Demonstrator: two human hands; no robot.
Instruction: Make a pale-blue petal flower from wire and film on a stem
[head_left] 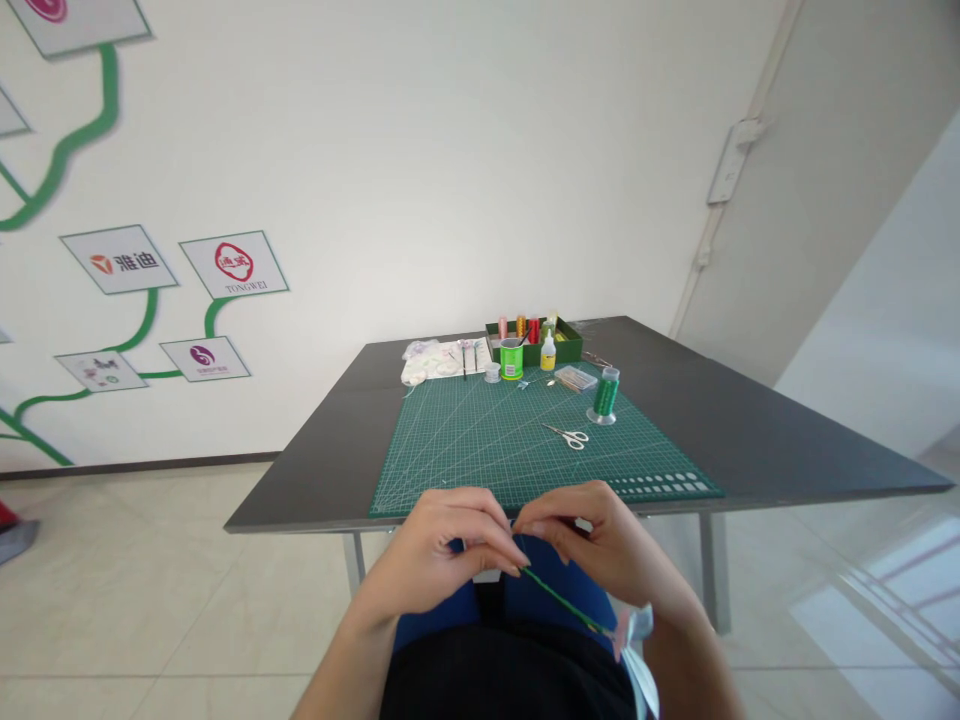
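Between the thumb and fingertips of my left hand is the end of a thin green flower stem. It slants down to the right, with a pale blue and pink flower at its far end beside my right wrist. My right hand is pinched closed just right of the left fingertips; whatever sits in that pinch is too fine to make out. Both hands are over my lap, in front of the table edge. Small white-handled scissors and a green thread spool rest on the cutting mat beyond.
At the back of the dark table a green box holds several coloured thread spools. Near it are a green tin, a yellow-and-white glue bottle, a clear case and a white sheet with flower pieces.
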